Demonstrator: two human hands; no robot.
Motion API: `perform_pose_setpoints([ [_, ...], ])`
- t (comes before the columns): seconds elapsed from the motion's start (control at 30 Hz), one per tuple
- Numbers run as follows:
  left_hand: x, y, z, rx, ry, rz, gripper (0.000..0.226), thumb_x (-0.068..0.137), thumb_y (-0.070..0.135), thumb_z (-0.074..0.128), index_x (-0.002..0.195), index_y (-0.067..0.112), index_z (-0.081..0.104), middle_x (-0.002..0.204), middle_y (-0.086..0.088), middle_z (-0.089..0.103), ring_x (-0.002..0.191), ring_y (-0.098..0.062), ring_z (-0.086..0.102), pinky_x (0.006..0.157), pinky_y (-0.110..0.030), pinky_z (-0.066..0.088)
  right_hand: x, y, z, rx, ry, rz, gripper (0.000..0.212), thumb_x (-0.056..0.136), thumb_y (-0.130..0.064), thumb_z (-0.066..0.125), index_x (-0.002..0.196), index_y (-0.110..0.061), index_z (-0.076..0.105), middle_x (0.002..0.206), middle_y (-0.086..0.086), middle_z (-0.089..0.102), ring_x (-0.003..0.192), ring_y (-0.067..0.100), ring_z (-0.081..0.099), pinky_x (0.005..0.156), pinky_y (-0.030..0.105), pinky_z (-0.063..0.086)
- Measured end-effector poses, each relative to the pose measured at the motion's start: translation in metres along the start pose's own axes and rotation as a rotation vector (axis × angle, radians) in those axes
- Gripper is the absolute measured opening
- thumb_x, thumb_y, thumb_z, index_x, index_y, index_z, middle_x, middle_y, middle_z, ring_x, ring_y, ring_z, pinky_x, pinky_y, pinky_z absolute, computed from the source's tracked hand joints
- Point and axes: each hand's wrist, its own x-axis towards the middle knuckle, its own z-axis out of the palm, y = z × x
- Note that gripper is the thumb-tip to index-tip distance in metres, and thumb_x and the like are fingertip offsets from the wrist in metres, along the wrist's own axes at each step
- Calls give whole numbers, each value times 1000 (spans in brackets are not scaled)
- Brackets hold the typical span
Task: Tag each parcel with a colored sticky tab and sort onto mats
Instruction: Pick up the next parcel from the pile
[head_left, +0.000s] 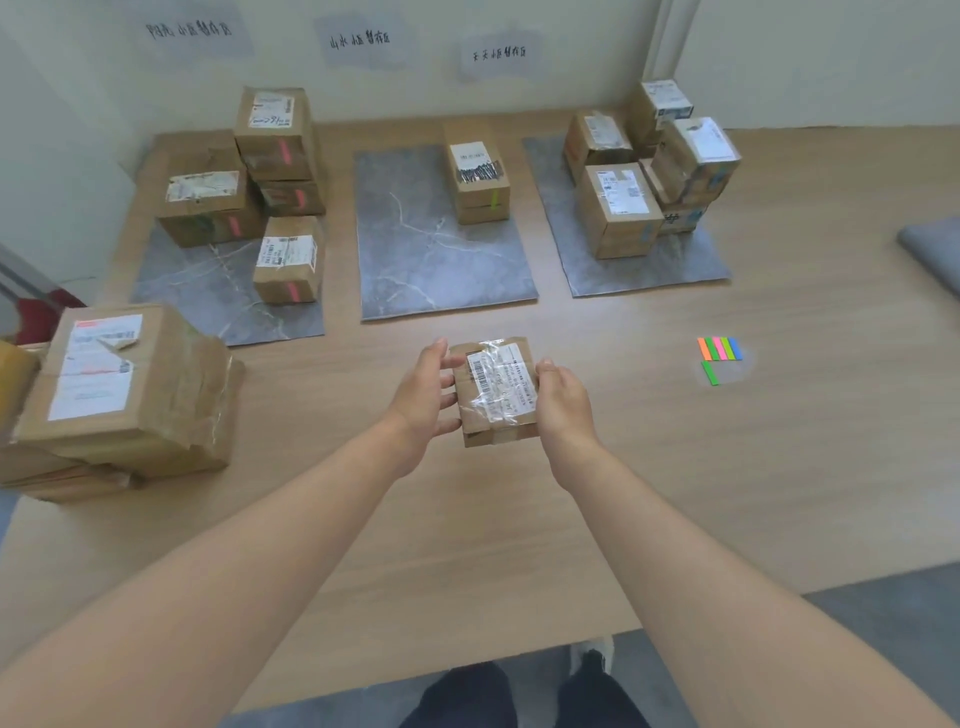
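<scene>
A small brown parcel (496, 389) with a taped white label is held above the wooden table between both hands. My left hand (423, 395) grips its left side and my right hand (563, 402) grips its right side. Three grey marble-look mats lie at the back: the left mat (208, 296) carries parcels with pink tabs, the middle mat (415, 260) has one stack with a green tab (495, 198), and the right mat (649, 270) carries several parcels. A set of colored sticky tabs (719, 349) lies to the right, with a loose green tab (710, 374) below it.
A large taped parcel (124, 384) sits on a pile at the table's left edge. Three paper signs with handwriting hang on the back wall. A grey cushion (935, 249) shows at the far right. My legs and a shoe are below the table's front edge.
</scene>
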Motion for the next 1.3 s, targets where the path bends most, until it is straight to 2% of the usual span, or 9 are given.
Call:
perform_pose_setpoints([
  [0.13,21,-20,3,-11,22,-38,42,104,49,34,110,20,63,92,7,69,86,-11,66,87,-40,52,16,23,5,-7,17,53,33,106,-37,39,98,-17,64,93,-1,69,84,17,63,69,32,47],
  [0.33,42,-48,6,-24,41,-97,42,104,49,34,115,21,62,96,7,69,92,-11,65,95,-44,50,31,53,6,-12,-14,129,32,102,-35,41,105,-16,66,92,-3,68,84,17,64,75,35,53],
  [0.57,55,-66,5,-22,27,-124,44,104,50,34,119,21,63,109,2,66,108,-17,64,98,-45,51,36,70,12,-32,57,148,39,92,-45,40,99,-20,69,96,-3,73,94,21,67,87,39,52],
  [0.73,60,-76,1,10,-10,-117,41,104,51,33,113,26,65,120,2,65,116,-17,62,105,-48,48,40,80,11,-33,82,136,37,93,-43,40,95,-18,68,91,-4,73,92,20,67,86,40,52],
  [0.87,63,-71,3,60,20,-89,44,105,51,32,126,26,62,137,-1,55,135,-22,45,113,-48,39,42,75,5,-21,82,135,38,98,-42,40,98,-15,68,85,-5,68,92,23,63,84,38,48],
  [0.93,63,-65,7,92,30,-24,46,106,48,31,136,25,56,142,4,49,137,-12,37,118,-45,32,43,69,-1,4,96,145,40,103,-36,40,112,-7,66,96,-5,67,106,26,61,92,39,47],
  [1.03,60,-55,15,151,1,66,49,104,50,32,143,26,51,152,14,43,137,1,33,123,-42,23,44,59,-10,38,119,133,41,104,-31,40,120,0,60,130,6,62,127,29,54,103,42,44],
  [1.2,51,-36,36,191,-68,128,59,95,60,34,143,29,51,154,14,42,138,1,35,124,-39,20,45,46,-24,113,140,75,38,105,-30,41,120,-6,66,130,4,66,125,24,57,92,29,39],
  [1.3,45,-26,56,201,-116,135,60,92,63,36,142,32,51,154,14,43,136,1,37,122,-38,22,47,38,-39,135,147,35,37,104,-32,41,123,-13,67,127,1,67,117,18,58,96,26,38],
])
